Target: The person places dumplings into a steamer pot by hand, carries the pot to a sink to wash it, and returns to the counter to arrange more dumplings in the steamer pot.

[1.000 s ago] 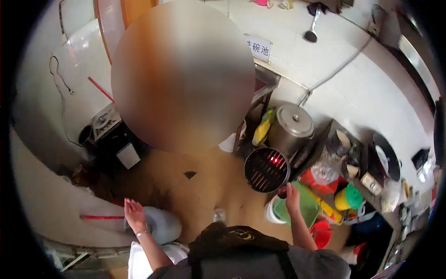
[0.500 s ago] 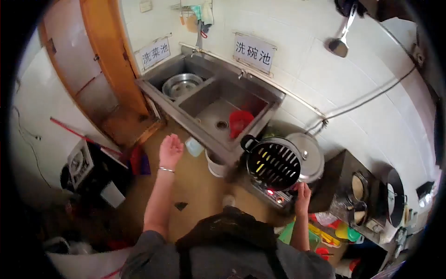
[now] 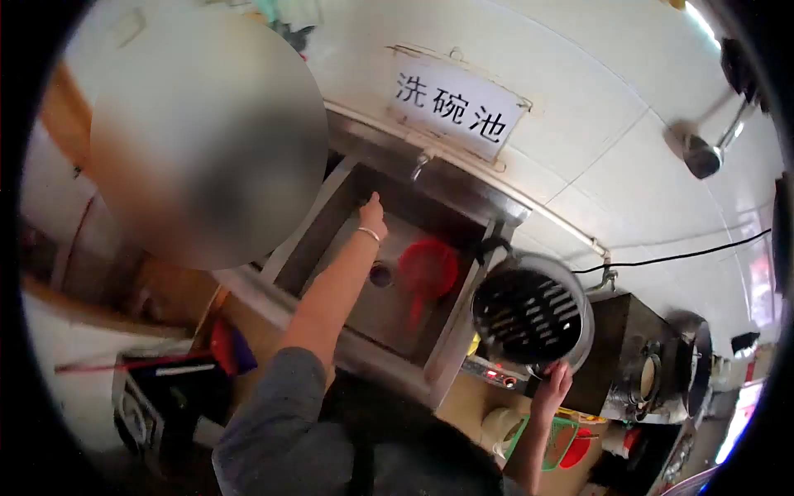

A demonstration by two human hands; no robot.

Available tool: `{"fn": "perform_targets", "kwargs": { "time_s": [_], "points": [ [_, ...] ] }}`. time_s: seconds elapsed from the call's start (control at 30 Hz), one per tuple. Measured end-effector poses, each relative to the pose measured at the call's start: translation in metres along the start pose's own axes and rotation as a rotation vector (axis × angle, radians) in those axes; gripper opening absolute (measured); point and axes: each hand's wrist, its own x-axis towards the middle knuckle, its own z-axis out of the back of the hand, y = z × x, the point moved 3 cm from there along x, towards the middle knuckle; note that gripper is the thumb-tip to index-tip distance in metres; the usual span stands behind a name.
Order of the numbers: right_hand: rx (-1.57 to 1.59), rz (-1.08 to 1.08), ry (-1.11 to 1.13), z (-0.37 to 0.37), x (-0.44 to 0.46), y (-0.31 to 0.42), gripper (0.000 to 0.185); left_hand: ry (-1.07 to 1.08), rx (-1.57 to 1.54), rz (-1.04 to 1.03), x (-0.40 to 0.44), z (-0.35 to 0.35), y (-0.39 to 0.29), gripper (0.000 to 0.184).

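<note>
My left hand (image 3: 374,218) reaches into the steel sink basin (image 3: 451,351), near its far left wall, fingers stretched forward. I make out nothing held in it. To its right lies a red plastic scoop (image 3: 428,269), beside the drain hole (image 3: 380,274). My right hand (image 3: 554,384) grips the near handle of a black slotted pan (image 3: 529,318). Its opposite handle (image 3: 495,246) points toward the sink edge. The pan sits over a cooker with a lit red light (image 3: 509,382), in front of a round metal lid (image 3: 583,302).
A tap (image 3: 422,164) projects over the basin, below a paper sign (image 3: 457,106). A ladle (image 3: 707,155) hangs on the wall. Beyond the pan stands a dark metal cabinet (image 3: 608,347). A green basket (image 3: 562,438) sits lower right. A large blurred disc hides the upper left.
My left hand has gone from above the floor into the sink. My right hand stays at the pan handle. The view has shifted closer to the sink.
</note>
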Motion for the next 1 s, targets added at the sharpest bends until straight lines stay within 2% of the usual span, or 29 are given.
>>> {"fn": "perform_targets", "kwargs": {
  "time_s": [0.07, 0.1, 0.17, 0.23, 0.27, 0.37, 0.4, 0.43, 0.47, 0.5, 0.57, 0.6, 0.67, 0.7, 0.77, 0.8, 0.87, 0.9, 0.97, 1.0],
  "points": [
    [0.038, -0.06, -0.082, -0.032, -0.015, 0.01, 0.041, 0.148, -0.258, -0.266, 0.111, -0.048, 0.034, 0.07],
    [0.073, -0.108, -0.116, -0.047, -0.023, 0.012, 0.041, 0.151, -0.249, -0.222, 0.124, -0.068, 0.039, 0.07],
    [-0.091, -0.114, -0.129, -0.07, -0.025, 0.032, 0.036, -0.185, 0.273, -0.293, 0.115, -0.093, 0.035, 0.087],
    [-0.039, -0.194, -0.22, -0.085, -0.026, 0.032, 0.037, -0.165, 0.316, -0.299, 0.065, -0.105, 0.024, 0.093],
    [-0.135, -0.185, -0.226, -0.088, -0.025, 0.03, 0.036, -0.154, 0.33, -0.338, 0.05, -0.106, 0.021, 0.099],
    [-0.158, -0.26, -0.252, -0.118, -0.013, 0.023, 0.035, -0.126, 0.49, -0.416, 0.061, -0.099, 0.037, 0.105],
    [0.083, -0.266, -0.274, -0.134, -0.007, 0.015, 0.036, -0.125, 0.498, -0.406, 0.064, -0.089, 0.04, 0.105],
    [-0.106, -0.189, -0.214, -0.136, -0.004, -0.001, 0.035, -0.085, 0.436, -0.295, 0.07, -0.077, 0.043, 0.103],
    [-0.04, -0.221, -0.223, -0.147, -0.001, -0.008, 0.034, -0.044, 0.376, -0.183, 0.076, -0.066, 0.045, 0.102],
    [0.029, -0.253, -0.238, -0.16, 0.002, -0.014, 0.034, -0.04, 0.386, -0.176, 0.085, -0.053, 0.043, 0.102],
    [0.087, -0.302, -0.215, -0.182, 0.006, -0.024, 0.034, 0.051, 0.051, 0.323, 0.111, -0.023, 0.061, 0.077],
    [0.149, -0.341, -0.18, -0.19, 0.009, -0.031, 0.034, 0.049, 0.055, 0.337, 0.134, -0.013, 0.072, 0.077],
    [0.042, -0.35, -0.096, -0.201, 0.018, -0.052, 0.031, 0.256, 0.048, 0.393, 0.18, -0.015, 0.099, 0.055],
    [-0.003, -0.346, -0.09, -0.213, 0.024, -0.057, 0.028, 0.257, 0.047, 0.406, 0.188, -0.024, 0.102, 0.055],
    [0.012, -0.363, -0.078, -0.233, 0.035, -0.067, 0.031, 0.434, 0.199, 0.316, 0.2, -0.043, 0.103, 0.035],
    [0.076, -0.403, -0.054, -0.238, 0.039, -0.073, 0.035, 0.434, 0.197, 0.324, 0.203, -0.048, 0.105, 0.035],
    [0.029, -0.374, -0.045, -0.247, 0.047, -0.081, 0.035, 0.401, 0.11, 0.29, 0.211, -0.055, 0.108, 0.016],
    [-0.012, -0.345, -0.035, -0.25, 0.05, -0.083, 0.035, 0.397, 0.112, 0.297, 0.213, -0.056, 0.108, 0.016],
    [-0.082, -0.349, -0.032, -0.252, 0.054, -0.086, 0.035, 0.407, 0.309, 0.175, 0.216, -0.057, 0.107, 0.009],
    [-0.116, -0.367, -0.036, -0.257, 0.06, -0.079, 0.036, 0.412, 0.401, 0.118, 0.22, -0.055, 0.108, 0.012]
  ]
}}
